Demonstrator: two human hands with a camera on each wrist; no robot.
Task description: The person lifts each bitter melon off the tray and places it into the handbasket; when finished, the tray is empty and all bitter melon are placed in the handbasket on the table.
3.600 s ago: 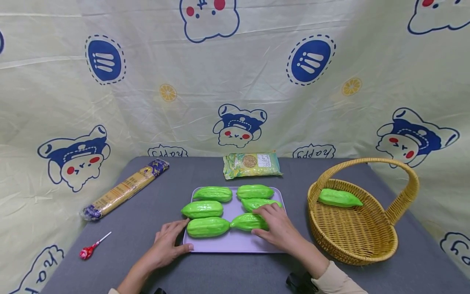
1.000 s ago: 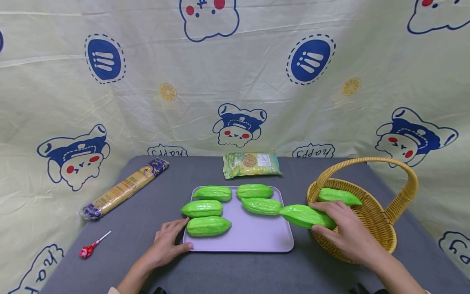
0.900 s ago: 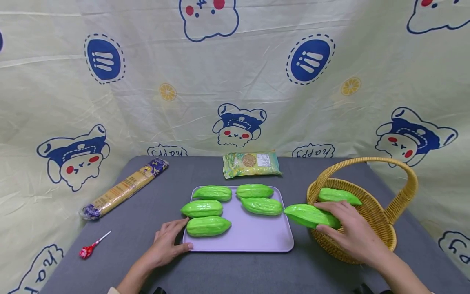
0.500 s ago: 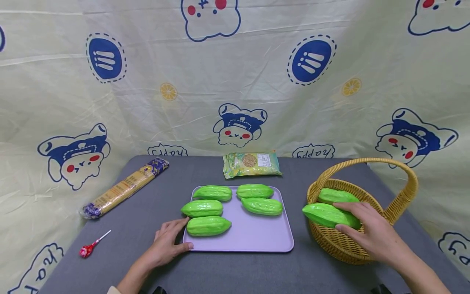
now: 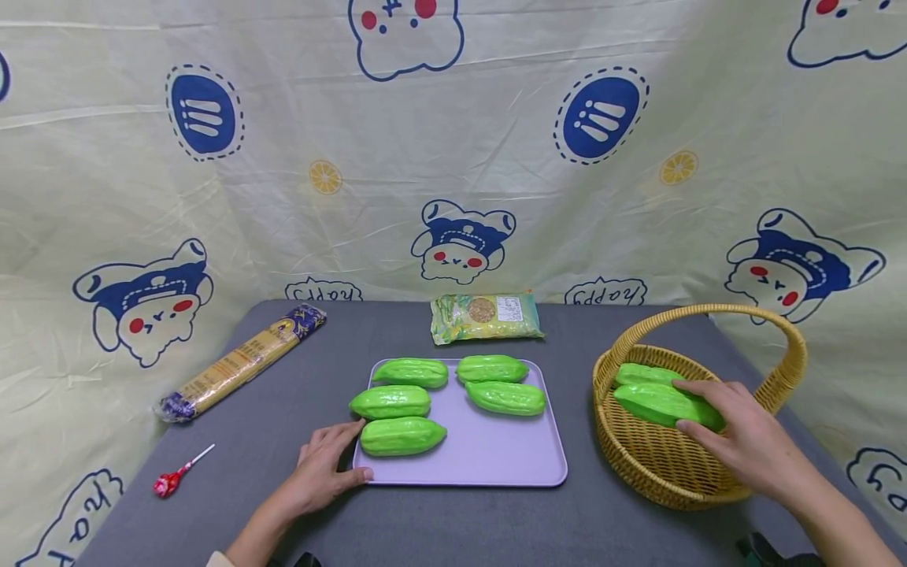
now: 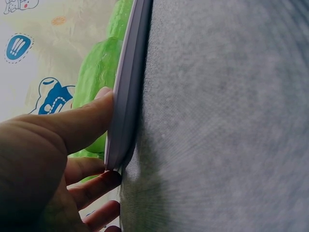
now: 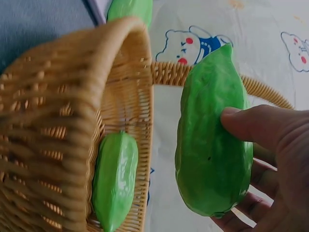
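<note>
My right hand (image 5: 747, 429) grips a green, ridged bitter gourd (image 5: 662, 404) over the wicker basket (image 5: 612, 453). In the right wrist view the thumb presses one side of this bitter gourd (image 7: 212, 140), with fingers behind it; it is above the basket's rim. Another bitter gourd (image 7: 115, 181) lies inside the basket. My left hand (image 5: 326, 465) holds the near left corner of the lilac tray (image 5: 496, 461). In the left wrist view the thumb lies against the tray's rim (image 6: 126, 96), fingers around the corner. Several bitter gourds (image 5: 402, 437) lie on the tray in two columns.
A green-yellow packet (image 5: 487, 318) lies behind the tray. At the left are a long bag of noodles (image 5: 241, 364) and a red lollipop (image 5: 170, 482). The basket's tall handle (image 5: 708, 311) arches over its opening. A printed cloth (image 5: 453, 157) hangs behind the grey table.
My right hand has picked up the nearest bitter gourd from the tray's right column and carried it rightward over the basket. The left hand stays at the tray corner.
</note>
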